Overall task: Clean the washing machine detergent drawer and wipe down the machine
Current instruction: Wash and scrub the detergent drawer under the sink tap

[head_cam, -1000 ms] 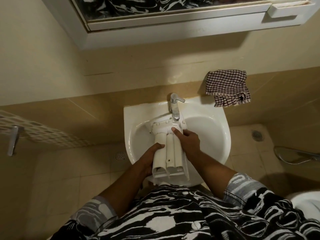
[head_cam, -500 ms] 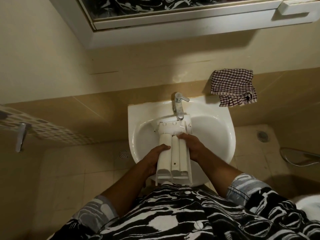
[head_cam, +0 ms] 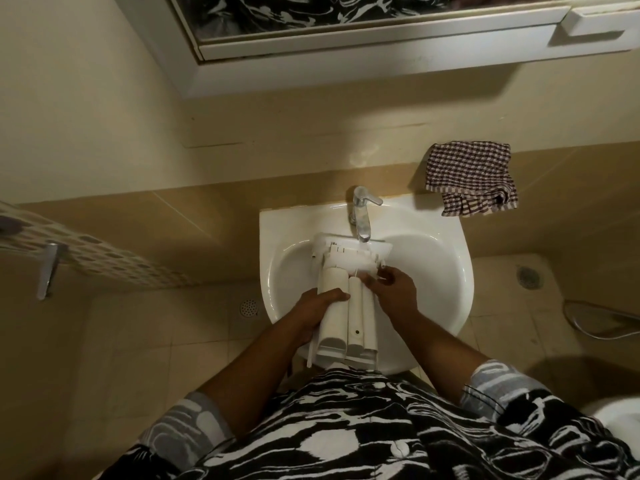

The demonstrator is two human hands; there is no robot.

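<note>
The drawer (head_cam: 353, 317) lies lengthwise over the sink (head_cam: 445, 258), underside up. Its wide front end is at 12 o'clock, under the spout of the tap (head_cam: 361, 216). Its open back end at 6 o'clock reaches past the sink's near rim toward the person's patterned shirt (head_cam: 346, 427).

The left hand (head_cam: 317, 311) grips the drawer from 9 o'clock. Its thumb lies across the top of the widest of the three rounded channels, and its fingers wrap underneath, out of sight.

The right hand (head_cam: 393, 294) comes in from 3 o'clock and sits on the drawer where the channels meet the front end. Its fingers are curled tight, and the tips seem to pinch a small white part of the drawer, though the view is too dim to be sure.

A checked cloth (head_cam: 471, 180) lies crumpled on the tiled ledge at 1 o'clock from the sink, its corner just beside the rim. A mirrored cabinet (head_cam: 346, 60) hangs on the wall at 12 o'clock. Floor drains show at 9 o'clock (head_cam: 248, 307) and 3 o'clock (head_cam: 527, 277), and a hose (head_cam: 595, 323) curves along the floor farther out at 3 o'clock.
</note>
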